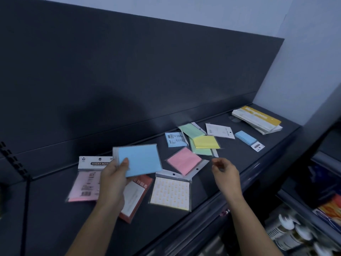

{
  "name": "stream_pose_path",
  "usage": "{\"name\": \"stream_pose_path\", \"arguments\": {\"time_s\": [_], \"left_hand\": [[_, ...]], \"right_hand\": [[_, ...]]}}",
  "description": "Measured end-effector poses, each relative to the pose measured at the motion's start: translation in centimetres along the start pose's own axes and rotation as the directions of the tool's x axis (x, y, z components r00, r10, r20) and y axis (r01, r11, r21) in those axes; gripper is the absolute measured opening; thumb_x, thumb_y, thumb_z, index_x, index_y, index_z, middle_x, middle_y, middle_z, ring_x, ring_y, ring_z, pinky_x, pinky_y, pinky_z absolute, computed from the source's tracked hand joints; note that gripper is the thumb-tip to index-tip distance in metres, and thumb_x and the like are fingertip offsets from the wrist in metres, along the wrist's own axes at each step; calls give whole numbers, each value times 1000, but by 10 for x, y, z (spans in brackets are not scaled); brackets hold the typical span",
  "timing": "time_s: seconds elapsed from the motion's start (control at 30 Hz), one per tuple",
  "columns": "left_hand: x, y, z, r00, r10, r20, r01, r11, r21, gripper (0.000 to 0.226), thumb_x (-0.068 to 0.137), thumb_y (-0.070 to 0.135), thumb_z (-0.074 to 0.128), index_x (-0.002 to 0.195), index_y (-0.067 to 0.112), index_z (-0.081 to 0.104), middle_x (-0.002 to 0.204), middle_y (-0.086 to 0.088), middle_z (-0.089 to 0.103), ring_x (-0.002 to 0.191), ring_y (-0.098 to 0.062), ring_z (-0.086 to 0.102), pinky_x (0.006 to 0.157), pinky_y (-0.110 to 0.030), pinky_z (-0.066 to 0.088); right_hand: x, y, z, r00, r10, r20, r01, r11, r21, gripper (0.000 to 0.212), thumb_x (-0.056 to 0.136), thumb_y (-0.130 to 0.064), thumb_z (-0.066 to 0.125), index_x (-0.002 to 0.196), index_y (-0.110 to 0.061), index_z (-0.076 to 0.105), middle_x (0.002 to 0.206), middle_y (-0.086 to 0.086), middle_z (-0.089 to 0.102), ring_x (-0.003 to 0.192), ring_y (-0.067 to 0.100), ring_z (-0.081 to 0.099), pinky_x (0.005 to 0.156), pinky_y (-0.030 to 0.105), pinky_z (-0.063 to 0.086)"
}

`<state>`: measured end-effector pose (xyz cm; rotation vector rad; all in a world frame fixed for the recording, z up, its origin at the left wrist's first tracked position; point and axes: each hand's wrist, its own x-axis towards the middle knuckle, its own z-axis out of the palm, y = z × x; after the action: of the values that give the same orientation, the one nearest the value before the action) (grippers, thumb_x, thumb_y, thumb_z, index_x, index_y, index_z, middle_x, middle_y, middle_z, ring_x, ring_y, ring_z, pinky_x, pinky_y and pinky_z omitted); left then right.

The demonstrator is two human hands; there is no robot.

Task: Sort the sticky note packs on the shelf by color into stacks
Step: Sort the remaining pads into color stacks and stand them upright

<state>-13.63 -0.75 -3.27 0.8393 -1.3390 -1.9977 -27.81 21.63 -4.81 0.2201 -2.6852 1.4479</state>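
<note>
My left hand (112, 180) holds a blue sticky note pack (140, 159) above the dark shelf (55, 209), thumb on its face. My right hand (224, 171) hovers with loosely curled fingers and holds nothing, just right of a pink pack (184, 160). Under my left hand lie a pink pack with a "STICKY NOTE" header (84, 183) and a red-and-white pack (135, 196). A pale dotted pack (170, 193) lies in front. Farther back are a blue pack (174, 139), green packs (191, 130), a yellow pack (206, 142), a white pack (219, 131) and another blue pack (246, 137).
A pile of yellow-and-white packets (258, 120) sits at the shelf's far right end by the wall. A tall dark back panel (129, 80) rises behind the shelf. Lower shelves at the right hold white plastic cutlery (295, 231) and colourful packets (330, 209).
</note>
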Motion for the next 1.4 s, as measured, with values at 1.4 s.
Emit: {"name": "stream_pose_path", "arguments": {"time_s": [1.4], "left_hand": [[-92, -29, 40, 678, -6, -735, -271, 927, -258, 18, 96, 17, 48, 109, 7, 53, 85, -2, 63, 75, -16, 61, 49, -24, 56]], "right_hand": [[54, -50, 8, 568, -323, 757, -292, 780, 553, 21, 86, -5, 62, 95, -22, 53, 77, -8, 72, 67, 3, 68, 53, 16, 50]]}}
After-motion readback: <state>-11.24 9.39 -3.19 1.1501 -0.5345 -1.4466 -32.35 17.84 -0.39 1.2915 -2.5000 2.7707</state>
